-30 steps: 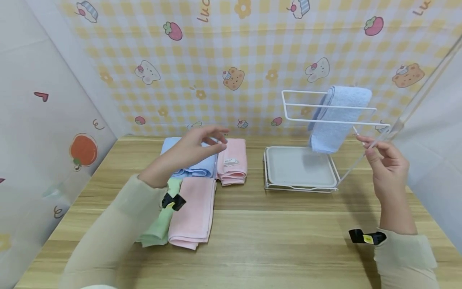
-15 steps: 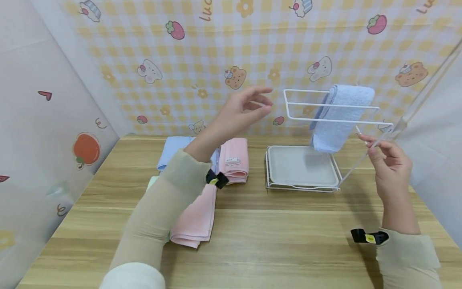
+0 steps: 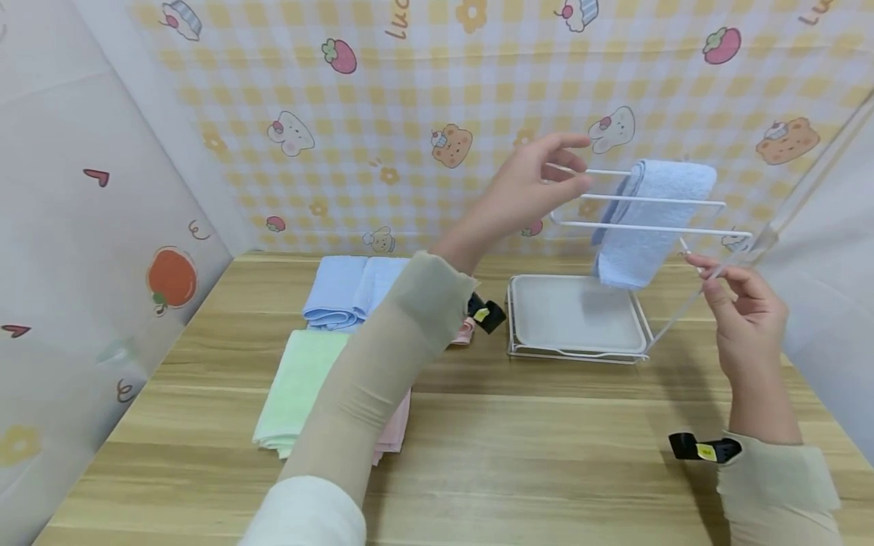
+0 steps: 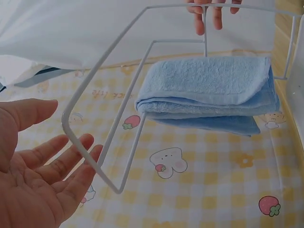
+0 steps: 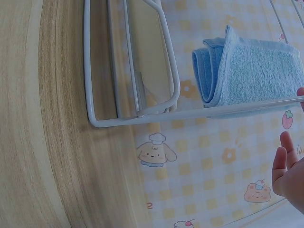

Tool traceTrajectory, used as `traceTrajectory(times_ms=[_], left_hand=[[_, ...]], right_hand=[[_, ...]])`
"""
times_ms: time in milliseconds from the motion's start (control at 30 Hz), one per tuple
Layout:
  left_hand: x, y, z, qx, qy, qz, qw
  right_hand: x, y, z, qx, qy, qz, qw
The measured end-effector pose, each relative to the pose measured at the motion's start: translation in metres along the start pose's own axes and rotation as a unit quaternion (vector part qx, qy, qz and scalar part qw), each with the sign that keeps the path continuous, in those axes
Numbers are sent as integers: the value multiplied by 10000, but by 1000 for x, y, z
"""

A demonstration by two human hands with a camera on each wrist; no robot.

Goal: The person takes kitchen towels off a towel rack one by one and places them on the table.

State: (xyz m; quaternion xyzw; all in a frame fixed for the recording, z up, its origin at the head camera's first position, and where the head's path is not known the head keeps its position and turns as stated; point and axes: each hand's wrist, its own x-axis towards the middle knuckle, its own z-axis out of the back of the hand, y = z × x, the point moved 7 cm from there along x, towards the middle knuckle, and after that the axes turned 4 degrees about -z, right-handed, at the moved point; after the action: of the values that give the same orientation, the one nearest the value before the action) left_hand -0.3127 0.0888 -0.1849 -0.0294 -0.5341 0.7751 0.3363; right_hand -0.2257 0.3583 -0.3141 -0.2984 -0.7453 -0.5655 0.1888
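A white wire rack stands at the right, its upper bars reaching out leftward. Over those bars hangs a folded light-blue towel, draped near their right part. My left hand is at the left end of the bars, thumb and fingers spread apart. In the left wrist view, its fingertips are right at the corner of the outer bar, and the palm holds nothing. My right hand pinches the rack's slanting upright between thumb and fingers. In the right wrist view only part of that hand shows.
Below the bars, a grey tray sits in the rack's base. Left on the wooden table lie folded towels: blue, green and pink, partly covered by my left arm. A yellow checked cloth hangs behind.
My left hand has moved right and up, from above the folded towels to the rack's left end. The right hand keeps its hold on the upright. The hanging towel stays in place.
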Motion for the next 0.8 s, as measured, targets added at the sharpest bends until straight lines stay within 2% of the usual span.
traceTrajectory(times_ms=[133,300,433,667,800], left_hand=[[13,-8,-10,229,205,-5,9995],[23,-14,-25,146,599,69,9981],[31,-17,-34,10,700,223,9973],[50,-14,-43,530,886,386,9939],[57,-14,-50,591,890,440,9933]], right_hand=[[1,0,0,-33,-2,-15,10000],[0,1,-1,-61,82,99,9999],[0,1,1,-54,88,106,9999],[-1,1,0,-138,71,-3,9999],[0,2,0,-128,76,28,9999]])
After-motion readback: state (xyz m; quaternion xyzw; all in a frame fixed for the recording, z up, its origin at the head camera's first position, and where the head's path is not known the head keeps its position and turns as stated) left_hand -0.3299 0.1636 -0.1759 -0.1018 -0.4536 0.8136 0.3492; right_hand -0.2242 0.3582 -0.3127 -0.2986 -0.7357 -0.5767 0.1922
